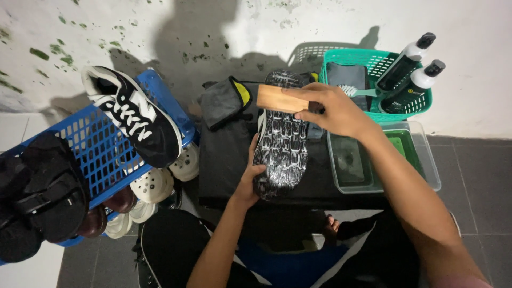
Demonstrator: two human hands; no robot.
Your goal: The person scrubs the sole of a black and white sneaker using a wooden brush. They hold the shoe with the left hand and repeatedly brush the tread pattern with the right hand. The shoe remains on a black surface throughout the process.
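A black shoe (281, 154) lies sole-up on a dark cloth-covered surface (226, 160), its patterned black and white sole facing me. My left hand (249, 178) grips the shoe's heel end from the left side. Over the toe end, my right hand (330, 109) holds a wooden-backed brush (281, 99) pressed against the sole.
A blue basket (101, 144) at the left holds a black and white sneaker (136, 114), dark sandals and white clogs. A green basket (368, 58) at the back right holds two bottles (408, 64), a cloth and a small brush. A clear plastic tub (373, 160) with water stands right of the shoe.
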